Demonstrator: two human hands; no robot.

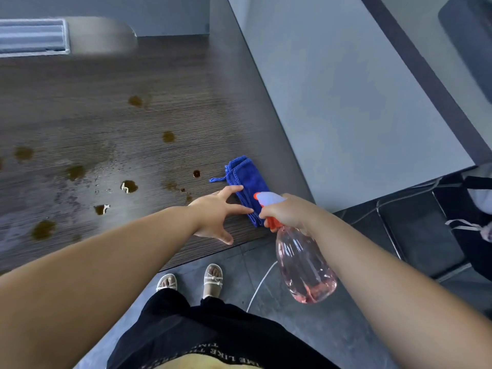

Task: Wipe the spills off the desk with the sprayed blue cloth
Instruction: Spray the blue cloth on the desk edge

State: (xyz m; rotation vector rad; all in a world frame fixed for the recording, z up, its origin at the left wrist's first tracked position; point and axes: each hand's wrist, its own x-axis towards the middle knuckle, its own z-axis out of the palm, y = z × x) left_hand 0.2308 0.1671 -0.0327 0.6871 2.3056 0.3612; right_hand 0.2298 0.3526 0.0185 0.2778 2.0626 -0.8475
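A folded blue cloth [247, 182] lies on the dark wooden desk [111, 121], near its front right corner. My left hand [217, 213] is spread open over the desk, and its fingertips touch the cloth's near left edge. My right hand [286, 210] grips a clear pink spray bottle [303, 262] by its neck; the white and orange nozzle points down at the cloth. Several brown spills [129, 186] dot the desk left of the cloth, with fine droplets among them.
A grey partition wall [346, 102] runs along the desk's right edge. A white vent-like panel [32, 35] sits at the far left. A black chair [418, 230] with a bag and a white cable [259, 286] stand on the grey floor. My sandalled feet are below the desk edge.
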